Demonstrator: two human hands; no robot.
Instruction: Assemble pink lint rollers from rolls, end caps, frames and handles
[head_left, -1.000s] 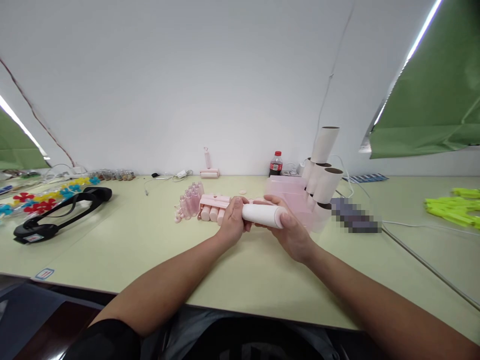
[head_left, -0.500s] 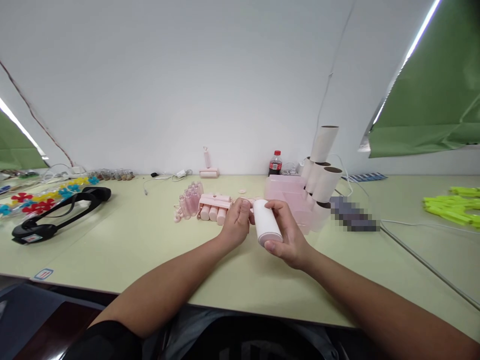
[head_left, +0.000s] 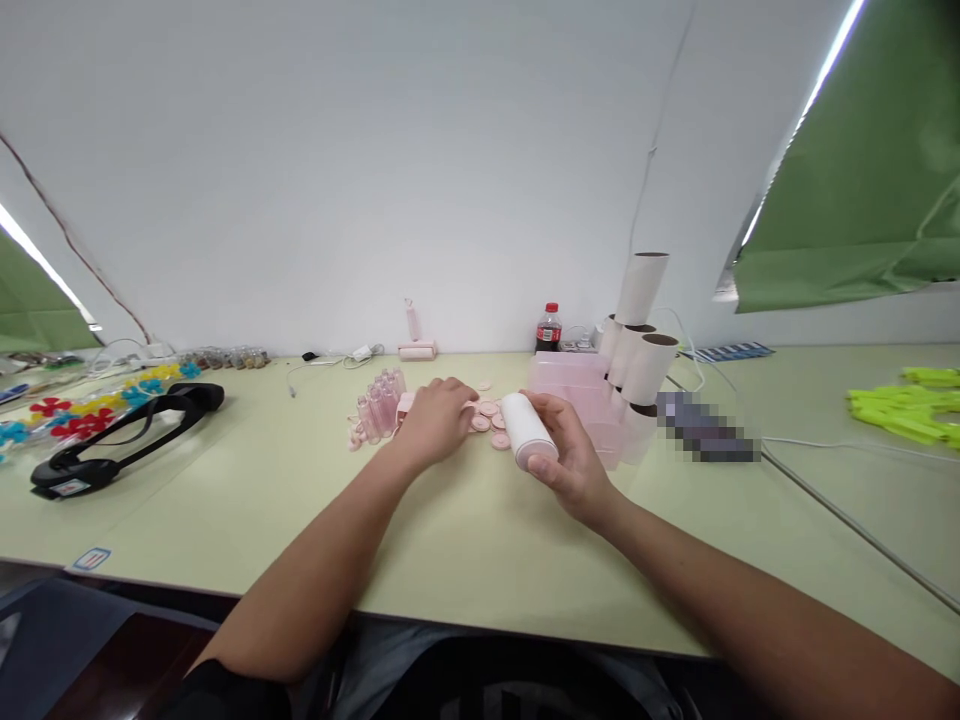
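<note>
My right hand is closed around a white lint roller roll, held tilted above the table with a pink cap on its near end. My left hand is over the pink roller parts, largely covering them. Its fingers are bent and apart, pointing right; its palm side is hidden, and nothing shows in it. Several flat pink discs lie between my hands. Left of my left hand stand clear pink tube handles, with small pink pieces beside them.
Pink translucent boxes and stacked white paper rolls stand on the right, near a cola bottle. An assembled pink roller is by the wall. A black headset strap lies left; green plastic pieces lie far right.
My left hand has moved away from the roll, leftward and forward over the pink parts, uncovering the pink discs. My right hand keeps the roll, shifted slightly left and up.
</note>
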